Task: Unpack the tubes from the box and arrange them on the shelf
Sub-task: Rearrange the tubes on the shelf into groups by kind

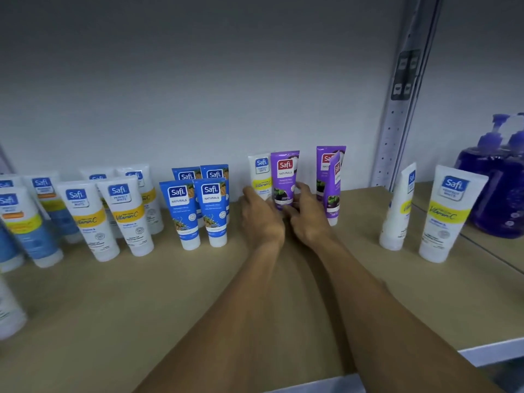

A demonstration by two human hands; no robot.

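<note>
Looks well along: the shelf (255, 307) already has white tubes (85, 217) and blue tubes (211, 211) standing in rows. The box isn't in view, so no clue what's left. Both arms reach far in, hands side by side around the foot of the purple tube (284, 177), far middle. Right hand (307, 219) pinches its lower part. Left hand (262, 219) sits against its left side, and I can't tell if it's gripping.

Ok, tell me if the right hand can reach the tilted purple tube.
Probably yes: the right hand, now holding the upright purple tube, is just left of the tilted purple tube, with nothing between them.
</note>
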